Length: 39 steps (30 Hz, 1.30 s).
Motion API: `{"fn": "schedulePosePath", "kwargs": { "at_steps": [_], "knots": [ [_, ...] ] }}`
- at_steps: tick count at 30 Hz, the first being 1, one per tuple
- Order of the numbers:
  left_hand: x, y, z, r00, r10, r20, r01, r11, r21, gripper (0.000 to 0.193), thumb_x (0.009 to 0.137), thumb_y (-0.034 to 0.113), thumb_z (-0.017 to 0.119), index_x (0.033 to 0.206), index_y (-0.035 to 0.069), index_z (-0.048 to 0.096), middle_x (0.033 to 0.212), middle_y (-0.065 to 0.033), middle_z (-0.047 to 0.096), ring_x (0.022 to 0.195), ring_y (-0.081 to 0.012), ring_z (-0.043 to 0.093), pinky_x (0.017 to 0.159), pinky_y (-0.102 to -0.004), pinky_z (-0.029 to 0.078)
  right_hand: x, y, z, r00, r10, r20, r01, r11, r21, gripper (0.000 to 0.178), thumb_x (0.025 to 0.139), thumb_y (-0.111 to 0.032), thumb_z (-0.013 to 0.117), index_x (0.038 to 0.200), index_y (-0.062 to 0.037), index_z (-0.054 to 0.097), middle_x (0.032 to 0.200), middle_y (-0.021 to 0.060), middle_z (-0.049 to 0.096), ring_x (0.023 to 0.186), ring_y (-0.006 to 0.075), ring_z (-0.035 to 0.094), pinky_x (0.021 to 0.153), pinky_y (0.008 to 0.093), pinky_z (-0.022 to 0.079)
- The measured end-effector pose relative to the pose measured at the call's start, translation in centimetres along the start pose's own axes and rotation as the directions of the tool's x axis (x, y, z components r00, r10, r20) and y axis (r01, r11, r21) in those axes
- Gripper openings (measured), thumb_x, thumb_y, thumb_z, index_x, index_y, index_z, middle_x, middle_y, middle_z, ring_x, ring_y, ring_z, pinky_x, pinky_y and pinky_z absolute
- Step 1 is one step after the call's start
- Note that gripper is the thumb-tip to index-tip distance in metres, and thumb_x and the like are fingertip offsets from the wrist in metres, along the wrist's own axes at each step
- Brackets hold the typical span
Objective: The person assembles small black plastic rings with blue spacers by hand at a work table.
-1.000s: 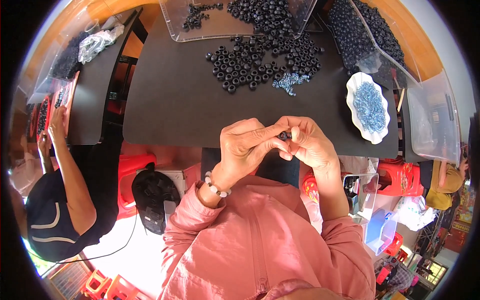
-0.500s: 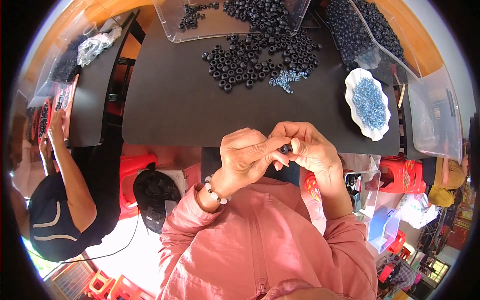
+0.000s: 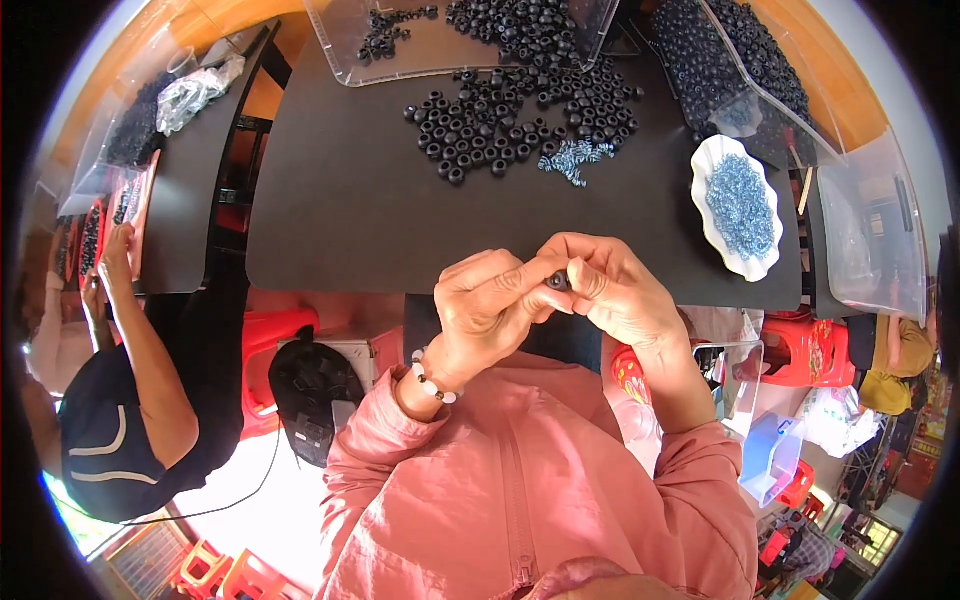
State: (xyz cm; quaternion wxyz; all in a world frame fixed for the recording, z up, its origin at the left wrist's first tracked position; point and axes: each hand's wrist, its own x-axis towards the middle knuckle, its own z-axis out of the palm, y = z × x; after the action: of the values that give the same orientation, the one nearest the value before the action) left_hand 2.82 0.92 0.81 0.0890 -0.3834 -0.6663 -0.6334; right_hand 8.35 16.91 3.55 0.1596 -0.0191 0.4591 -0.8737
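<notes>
Both hands meet in front of my chest, just over the table's near edge. A round black bead [image 3: 558,281] with a hole shows between the fingertips. My left hand [image 3: 490,305] is closed, its thumb and forefinger pinching the bead. Against the bead's right side rests the thumb of my right hand [image 3: 622,295], whose fingers are curled closed; anything else in that pinch is hidden. Farther off on the dark table [image 3: 340,190] lies a spread of black beads [image 3: 475,135]. Beside them is a small heap of pale blue coil-like pieces [image 3: 575,157].
At the right, a white scalloped dish [image 3: 703,195] holds many blue pieces. A clear bin [image 3: 350,75] with black beads stands at the far edge, another bin [image 3: 800,125] at far right. Another person's arm [image 3: 150,370] works at the left table. A red stool [image 3: 805,350] stands right.
My hands have risen slightly away from my body, and the bead has shifted a little left and turned between the fingertips. The bead heap and dish stay put.
</notes>
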Motion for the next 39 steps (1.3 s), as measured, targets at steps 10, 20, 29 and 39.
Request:
{"fn": "schedulePosePath", "kwargs": {
  "at_steps": [10, 20, 29, 39],
  "knots": [
    [0.2, -0.8, 0.3, 0.995, 0.018, -0.096, -0.019, 1.0, -0.005, 0.031, 0.066, 0.009, 0.078, 0.096, 0.006, 0.071, 0.06, -0.0021, 0.057, 0.052, -0.0121, 0.053, 0.048, -0.0251, 0.043, 0.3, 1.0, -0.8, 0.992, -0.057, -0.115, 0.063, 0.997, 0.043, 0.045, 0.096, -0.041, 0.044, 0.1, 0.0015, 0.058, 0.076, 0.0037, 0.056, 0.069, 0.0124, 0.056, 0.066, 0.0274, 0.051],
    [0.3, -1.2, 0.5, 0.994, -0.01, -0.107, 0.012, 1.0, 0.02, 0.03, 0.066, 0.012, 0.079, 0.095, 0.005, 0.072, 0.065, -0.0012, 0.058, 0.053, -0.0087, 0.05, 0.048, -0.0225, 0.039, -0.1, -0.4, -0.7, 0.954, -0.154, -0.258, 0.075, 0.954, -0.292, 0.042, 0.095, -0.042, 0.048, 0.091, -0.0018, 0.059, 0.071, 0.0002, 0.054, 0.06, 0.0055, 0.05, 0.051, 0.0193, 0.045],
    [0.4, -1.6, 1.0, 0.997, 0.016, -0.074, -0.014, 1.0, 0.027, 0.029, 0.067, 0.008, 0.077, 0.096, 0.006, 0.071, 0.063, -0.0034, 0.059, 0.054, -0.014, 0.055, 0.049, -0.0259, 0.045, 0.1, -0.8, -0.3, 0.942, -0.248, -0.226, 0.054, 0.776, -0.628, 0.026, 0.092, -0.024, 0.061, 0.082, 0.0004, 0.059, 0.066, -0.0035, 0.054, 0.061, 0.0, 0.046, 0.051, 0.0175, 0.038],
    [2.1, -0.8, -0.3, 0.947, -0.321, 0.005, 0.321, 0.946, -0.037, 0.017, 0.081, 0.01, 0.071, 0.096, 0.004, 0.071, 0.062, -0.0005, 0.053, 0.054, -0.0044, 0.046, 0.048, -0.0196, 0.034, 1.3, -9.2, -4.2, 0.776, -0.602, -0.189, 0.005, 0.305, -0.952, 0.011, 0.09, -0.018, 0.059, 0.091, -0.0068, 0.062, 0.076, -0.0016, 0.06, 0.065, 0.0048, 0.055, 0.055, 0.0204, 0.044]
  ]
}}
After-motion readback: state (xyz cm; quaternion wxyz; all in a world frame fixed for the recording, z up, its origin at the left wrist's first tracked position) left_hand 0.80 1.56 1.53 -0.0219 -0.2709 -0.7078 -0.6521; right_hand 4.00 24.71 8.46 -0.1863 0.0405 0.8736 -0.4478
